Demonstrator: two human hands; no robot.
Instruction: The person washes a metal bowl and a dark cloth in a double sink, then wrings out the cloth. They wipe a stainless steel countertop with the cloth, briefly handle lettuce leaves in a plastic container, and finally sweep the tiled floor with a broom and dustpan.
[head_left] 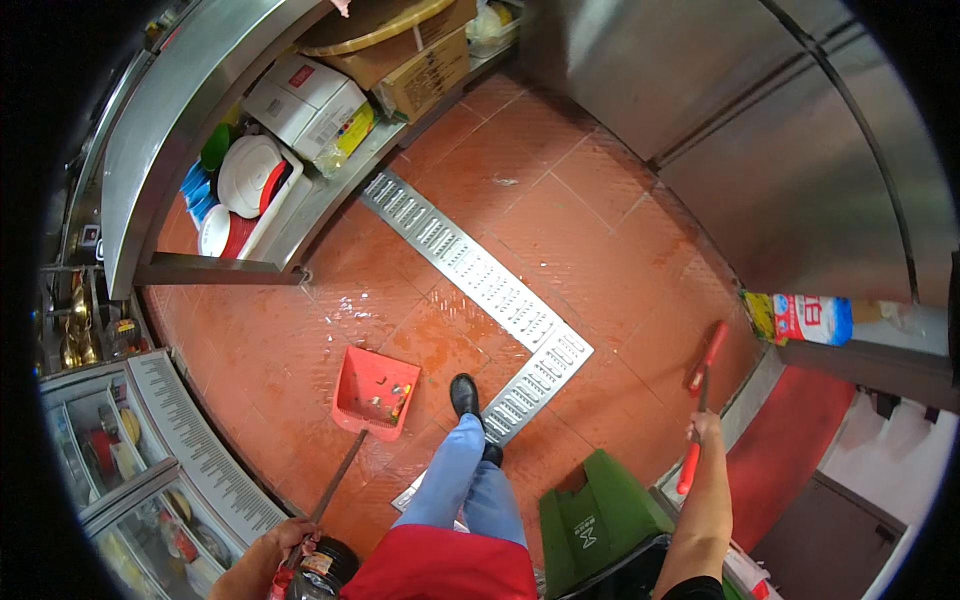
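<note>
My left hand [288,540] is closed around the upper part of a long dark handle. It runs down to a red dustpan [350,402], which lies on the tiled floor left of my feet with small scraps of litter in it. On the right, my right hand [704,427] grips the stick of a floor tool with a narrow red head [711,350] and a red grip end [688,470]. I cannot tell whether it is a broom or a squeegee. Its head is near the floor at the right.
A metal drain grate [480,275] bends across the wet red tiles [560,215]. A green bin [598,520] stands beside my right leg. Boxes [305,100] and tubs fill the steel shelf at upper left. Drawers [155,530], a dark-lidded jar [325,565] and steel doors [740,110] surround me.
</note>
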